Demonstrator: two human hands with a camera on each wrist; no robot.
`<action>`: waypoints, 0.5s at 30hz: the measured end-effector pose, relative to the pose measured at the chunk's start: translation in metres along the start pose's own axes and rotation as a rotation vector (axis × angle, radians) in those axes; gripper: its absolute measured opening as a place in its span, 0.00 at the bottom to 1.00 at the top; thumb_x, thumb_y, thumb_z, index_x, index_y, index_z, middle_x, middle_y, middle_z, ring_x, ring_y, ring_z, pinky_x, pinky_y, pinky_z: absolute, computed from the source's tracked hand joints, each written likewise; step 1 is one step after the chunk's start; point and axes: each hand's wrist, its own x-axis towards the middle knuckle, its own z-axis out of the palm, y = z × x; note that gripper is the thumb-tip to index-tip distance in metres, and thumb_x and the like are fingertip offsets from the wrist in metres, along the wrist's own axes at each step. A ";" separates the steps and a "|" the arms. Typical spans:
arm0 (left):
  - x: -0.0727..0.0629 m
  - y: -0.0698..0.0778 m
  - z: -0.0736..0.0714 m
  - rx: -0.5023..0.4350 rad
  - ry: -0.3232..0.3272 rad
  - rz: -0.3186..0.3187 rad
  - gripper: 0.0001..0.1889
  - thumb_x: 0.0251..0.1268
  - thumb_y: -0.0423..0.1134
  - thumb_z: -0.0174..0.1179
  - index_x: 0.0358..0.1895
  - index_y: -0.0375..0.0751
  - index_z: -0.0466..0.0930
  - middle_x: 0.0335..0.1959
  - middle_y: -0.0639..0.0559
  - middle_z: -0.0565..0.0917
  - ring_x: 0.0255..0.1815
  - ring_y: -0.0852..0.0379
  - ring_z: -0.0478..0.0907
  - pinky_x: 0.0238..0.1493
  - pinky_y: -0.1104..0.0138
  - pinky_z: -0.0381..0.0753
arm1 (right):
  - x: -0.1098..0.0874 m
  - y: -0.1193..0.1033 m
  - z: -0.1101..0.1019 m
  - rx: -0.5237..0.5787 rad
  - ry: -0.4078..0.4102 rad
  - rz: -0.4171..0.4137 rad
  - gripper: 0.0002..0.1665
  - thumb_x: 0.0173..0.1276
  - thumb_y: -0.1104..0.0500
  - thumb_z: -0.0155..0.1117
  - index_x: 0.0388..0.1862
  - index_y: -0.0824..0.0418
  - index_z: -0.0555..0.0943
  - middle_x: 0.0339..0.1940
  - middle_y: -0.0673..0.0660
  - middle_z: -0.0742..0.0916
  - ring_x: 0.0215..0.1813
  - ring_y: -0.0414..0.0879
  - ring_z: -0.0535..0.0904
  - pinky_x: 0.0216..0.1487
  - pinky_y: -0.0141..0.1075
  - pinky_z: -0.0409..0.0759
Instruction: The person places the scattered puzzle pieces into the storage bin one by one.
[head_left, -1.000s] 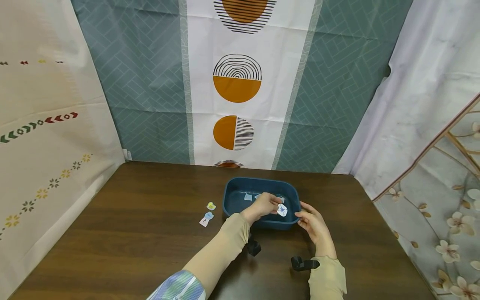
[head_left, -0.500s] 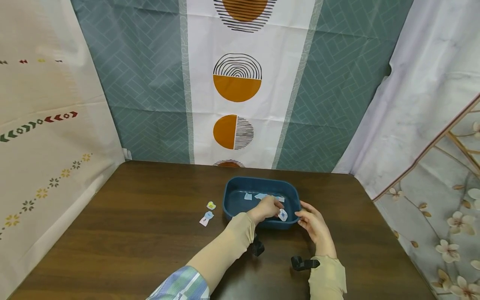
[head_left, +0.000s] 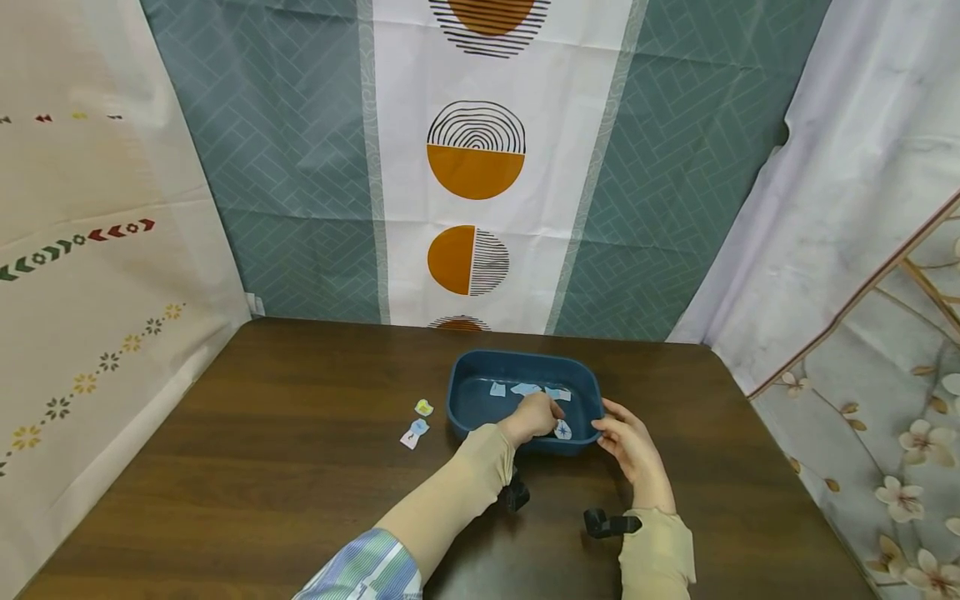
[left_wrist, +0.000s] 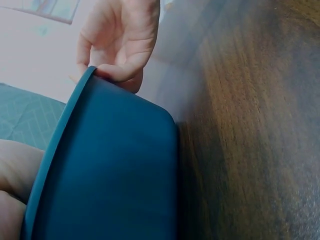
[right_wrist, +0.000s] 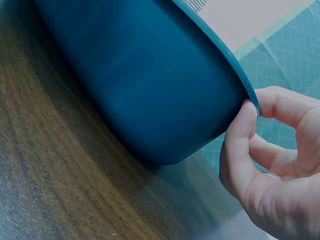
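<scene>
My left hand (head_left: 534, 417) reaches over the near wall into a dark blue plastic bin (head_left: 465, 408). Beside its fingertips, low in the bin, is a small white paper cutout with a blue star design (head_left: 562, 429); whether the fingers still pinch it cannot be told. In the left wrist view the rim hides those fingertips. My right hand (right_wrist: 272, 160) pinches the bin's right-hand rim between thumb and forefinger. Farther back on the bin floor lie several pale blue cutouts (head_left: 527, 389).
Left of the bin, on the dark wooden table (head_left: 300, 450), lie a yellow-green cutout (head_left: 423, 407) and a blue-and-white cutout (head_left: 414, 433). Patterned cloth (head_left: 307, 167) hangs behind the table and along both sides.
My left hand has gone down and slightly right into the bin, lowering the star cutout from above. More of the pale blue cutouts now shows. My right hand stays on the rim.
</scene>
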 end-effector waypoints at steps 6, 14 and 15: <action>0.010 -0.003 0.002 0.083 -0.012 -0.011 0.15 0.60 0.24 0.57 0.48 0.36 0.87 0.48 0.46 0.87 0.58 0.48 0.79 0.50 0.66 0.81 | -0.001 -0.001 0.000 0.004 0.006 -0.010 0.37 0.69 0.69 0.53 0.76 0.69 0.55 0.27 0.40 0.78 0.27 0.33 0.72 0.34 0.24 0.74; 0.045 -0.031 0.017 0.132 -0.025 0.030 0.12 0.61 0.32 0.60 0.46 0.41 0.88 0.46 0.50 0.87 0.52 0.53 0.81 0.50 0.65 0.81 | -0.001 0.000 0.001 0.014 0.006 -0.012 0.37 0.68 0.70 0.52 0.75 0.70 0.55 0.27 0.40 0.78 0.27 0.33 0.72 0.34 0.24 0.74; 0.040 -0.028 0.014 0.127 -0.028 0.031 0.12 0.61 0.32 0.60 0.47 0.41 0.87 0.46 0.50 0.87 0.53 0.53 0.81 0.52 0.64 0.80 | -0.001 0.000 0.001 0.016 0.005 -0.011 0.37 0.68 0.70 0.52 0.75 0.70 0.55 0.27 0.40 0.78 0.27 0.33 0.72 0.34 0.24 0.74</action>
